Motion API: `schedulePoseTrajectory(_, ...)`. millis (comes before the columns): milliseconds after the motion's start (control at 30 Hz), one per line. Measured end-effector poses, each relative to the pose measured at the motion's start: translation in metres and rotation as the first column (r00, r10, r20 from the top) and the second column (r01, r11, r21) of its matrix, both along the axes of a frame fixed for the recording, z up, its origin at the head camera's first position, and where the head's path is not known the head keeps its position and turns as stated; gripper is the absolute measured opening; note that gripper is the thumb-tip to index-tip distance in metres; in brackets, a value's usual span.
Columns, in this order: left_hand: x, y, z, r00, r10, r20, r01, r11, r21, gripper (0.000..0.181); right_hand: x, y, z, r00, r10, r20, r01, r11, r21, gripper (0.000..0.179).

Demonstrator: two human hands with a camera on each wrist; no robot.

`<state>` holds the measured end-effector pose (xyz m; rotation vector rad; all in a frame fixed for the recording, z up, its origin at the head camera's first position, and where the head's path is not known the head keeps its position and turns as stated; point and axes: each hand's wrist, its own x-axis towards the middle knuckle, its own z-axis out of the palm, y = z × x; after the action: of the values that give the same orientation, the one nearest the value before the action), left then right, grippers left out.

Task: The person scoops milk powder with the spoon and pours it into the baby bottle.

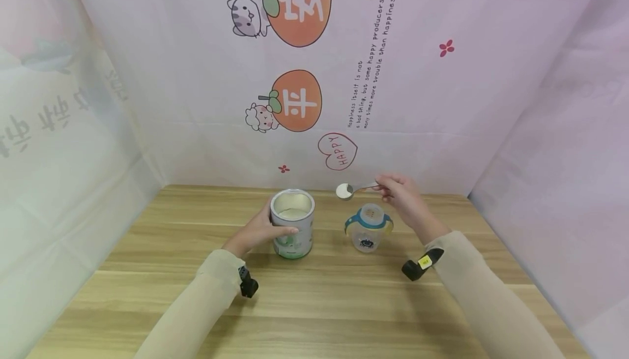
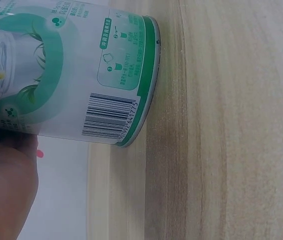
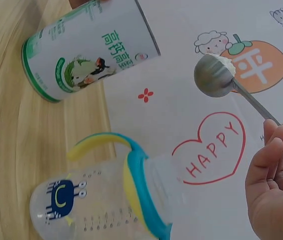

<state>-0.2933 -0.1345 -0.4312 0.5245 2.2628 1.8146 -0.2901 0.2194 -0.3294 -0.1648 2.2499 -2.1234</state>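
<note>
My left hand (image 1: 262, 232) grips a white and green milk powder can (image 1: 302, 233) round its side; the can stands upright and uncovered, with pale powder inside. Between the fingertips of my right hand (image 1: 404, 201) is the handle of a metal spoon (image 3: 215, 76), its bowl heaped with white powder. The spoon is held in the air, between the can and a clear baby bottle (image 1: 366, 239) and above both. A blue and yellow collar with two handles (image 3: 140, 185) rings the bottle, whose top has no cap on it. A crab picture marks its front.
All this stands on a wooden table (image 1: 295, 304), towards its back edge. Behind it hangs a pale printed cloth (image 1: 417, 102), with more cloth along the left and right sides. Each wrist bears a small black camera (image 1: 248, 282).
</note>
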Motion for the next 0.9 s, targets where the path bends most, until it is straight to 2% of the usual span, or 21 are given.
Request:
schedulePoseTrajectory(200, 0.001, 0.000, 0.000, 1.000, -0.005, 0.002, 0.005, 1.000, 0.000, 0.100, 0.003, 0.017, -0.007, 1.000, -0.009, 0.011, 0.009, 1.000, -0.025, 0.012)
schedulePoseTrajectory(433, 0.002, 0.001, 0.001, 1.000, -0.003, -0.006, 0.003, 1.000, -0.006, 0.102, 0.008, 0.034, -0.012, 0.999, -0.035, -0.002, 0.035, 0.999, -0.036, 0.022)
schedulePoseTrajectory(700, -0.001, 0.000, -0.001, 1.000, -0.005, -0.014, 0.005, 1.000, -0.005, 0.102, 0.015, 0.050, -0.013, 0.998, -0.057, -0.017, 0.057, 0.998, -0.011, 0.020)
schedulePoseTrajectory(900, 0.000, 0.000, 0.000, 1.000, -0.007, -0.012, 0.007, 1.000, -0.001, 0.100, 0.018, 0.058, -0.016, 0.998, -0.065, -0.016, 0.065, 0.998, -0.010, 0.025)
